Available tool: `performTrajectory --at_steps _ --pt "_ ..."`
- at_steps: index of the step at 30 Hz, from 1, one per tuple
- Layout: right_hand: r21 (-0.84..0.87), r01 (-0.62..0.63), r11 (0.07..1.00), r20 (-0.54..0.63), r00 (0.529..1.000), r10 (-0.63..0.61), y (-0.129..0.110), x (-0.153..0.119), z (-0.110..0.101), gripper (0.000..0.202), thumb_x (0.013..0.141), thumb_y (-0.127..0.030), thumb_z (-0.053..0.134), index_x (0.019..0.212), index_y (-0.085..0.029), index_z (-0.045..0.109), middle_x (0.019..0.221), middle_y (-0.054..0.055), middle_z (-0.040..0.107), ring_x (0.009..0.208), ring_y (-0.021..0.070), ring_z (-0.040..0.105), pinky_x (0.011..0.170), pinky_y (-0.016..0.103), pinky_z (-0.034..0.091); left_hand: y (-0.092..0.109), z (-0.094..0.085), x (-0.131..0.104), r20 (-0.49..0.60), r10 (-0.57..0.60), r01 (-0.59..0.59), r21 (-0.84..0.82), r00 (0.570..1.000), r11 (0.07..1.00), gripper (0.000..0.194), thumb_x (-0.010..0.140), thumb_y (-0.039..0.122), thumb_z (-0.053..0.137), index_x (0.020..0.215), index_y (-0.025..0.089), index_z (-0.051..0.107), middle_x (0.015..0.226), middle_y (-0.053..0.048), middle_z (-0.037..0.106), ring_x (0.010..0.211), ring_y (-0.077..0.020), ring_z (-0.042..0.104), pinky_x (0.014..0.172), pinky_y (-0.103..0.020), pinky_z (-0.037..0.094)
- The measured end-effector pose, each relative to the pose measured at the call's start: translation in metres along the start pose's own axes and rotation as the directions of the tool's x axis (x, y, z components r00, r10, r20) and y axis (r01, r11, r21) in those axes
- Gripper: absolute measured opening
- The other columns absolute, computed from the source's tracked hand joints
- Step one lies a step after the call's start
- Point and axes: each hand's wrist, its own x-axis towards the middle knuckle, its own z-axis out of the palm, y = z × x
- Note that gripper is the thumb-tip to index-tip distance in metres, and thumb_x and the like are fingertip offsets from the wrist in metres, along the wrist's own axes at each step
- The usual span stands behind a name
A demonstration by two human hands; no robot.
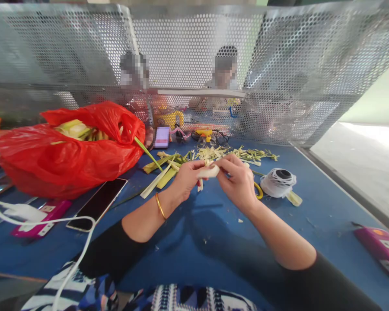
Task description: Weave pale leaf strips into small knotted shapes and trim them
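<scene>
Over the blue table, my left hand (185,180) is closed round a pale plant strip (208,172), thumb along its side. The fingers of my right hand (239,180) pinch the same strip at its right end. Which part of the strip lies under the fingers is hidden. Just beyond my hands lies a heap of pale green and cream plant scraps (214,153). Longer green strips (167,178) are spread to the left of it. Right of my right hand stands a spool of white thread (275,185), with a yellow ring (258,191) partly hidden beside it.
A red plastic bag (94,166) holding plant stalks (74,129) stands at left. Near it lie a dark phone (99,203), a magenta box (42,219) and a white cable (90,242). A perforated metal screen (188,52) rises behind; people sit beyond it.
</scene>
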Motion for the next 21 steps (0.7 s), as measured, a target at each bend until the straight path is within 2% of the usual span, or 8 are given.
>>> performTrajectory --at_steps 2,4,10,15,17,21 --pt "-0.039 -0.015 0.999 -0.018 1.000 0.015 0.004 0.003 -0.003 0.022 0.086 -0.018 0.050 0.080 -0.022 0.070 0.087 0.006 0.070 0.079 0.0188 0.064 0.069 0.028 0.045 0.003 0.001 -0.003 0.046 -0.018 0.016 0.048 0.999 0.999 0.016 0.060 0.030 0.077 0.064 0.016 0.069 0.057 0.002 0.056 0.053 -0.0088 0.047 0.045 -0.022 0.028" --pt "-0.048 -0.035 0.998 0.020 0.999 0.036 0.010 0.007 -0.005 0.022 0.087 -0.019 0.048 0.077 -0.022 0.067 0.086 0.006 0.071 0.080 0.0195 0.063 0.072 0.029 0.044 0.006 0.002 -0.005 0.102 -0.052 0.045 0.070 0.993 0.997 0.017 0.062 0.032 0.076 0.061 0.017 0.067 0.056 0.002 0.055 0.052 -0.0084 0.046 0.046 -0.022 0.028" --pt "-0.113 -0.131 0.985 0.173 0.974 0.149 0.015 0.011 -0.008 0.023 0.088 -0.025 0.048 0.068 -0.023 0.059 0.066 0.001 0.064 0.063 0.0156 0.052 0.066 0.026 0.035 0.009 0.002 -0.006 0.152 -0.111 0.101 0.072 0.982 0.992 0.021 0.062 0.032 0.079 0.059 0.017 0.065 0.053 0.002 0.053 0.049 -0.0075 0.042 0.046 -0.022 0.025" --pt "-0.202 -0.172 0.964 0.136 0.970 0.201 0.010 0.011 -0.007 0.023 0.083 -0.022 0.049 0.060 -0.022 0.053 0.059 0.000 0.056 0.059 0.0145 0.045 0.062 0.027 0.028 0.009 0.002 -0.006 0.144 -0.118 0.114 0.035 0.983 0.993 0.020 0.063 0.033 0.078 0.063 0.017 0.067 0.056 0.001 0.055 0.051 -0.0080 0.043 0.047 -0.022 0.026" --pt "-0.207 -0.256 0.944 0.110 0.953 0.283 0.007 0.010 -0.007 0.024 0.080 -0.023 0.051 0.056 -0.021 0.048 0.053 -0.002 0.049 0.055 0.0133 0.038 0.057 0.027 0.023 0.008 0.003 -0.007 0.139 -0.097 0.092 0.041 0.985 0.995 0.020 0.061 0.033 0.078 0.063 0.016 0.068 0.056 0.001 0.055 0.050 -0.0077 0.042 0.046 -0.022 0.025" --pt "-0.131 -0.421 0.898 0.087 0.897 0.433 0.010 0.011 -0.005 0.031 0.078 -0.031 0.054 0.051 -0.021 0.042 0.048 -0.003 0.039 0.052 0.0119 0.031 0.051 0.027 0.019 0.006 0.005 -0.009 0.090 -0.043 0.035 0.085 0.995 0.996 0.019 0.063 0.026 0.075 0.053 0.016 0.061 0.047 0.004 0.044 0.045 -0.0058 0.033 0.043 -0.021 0.020"
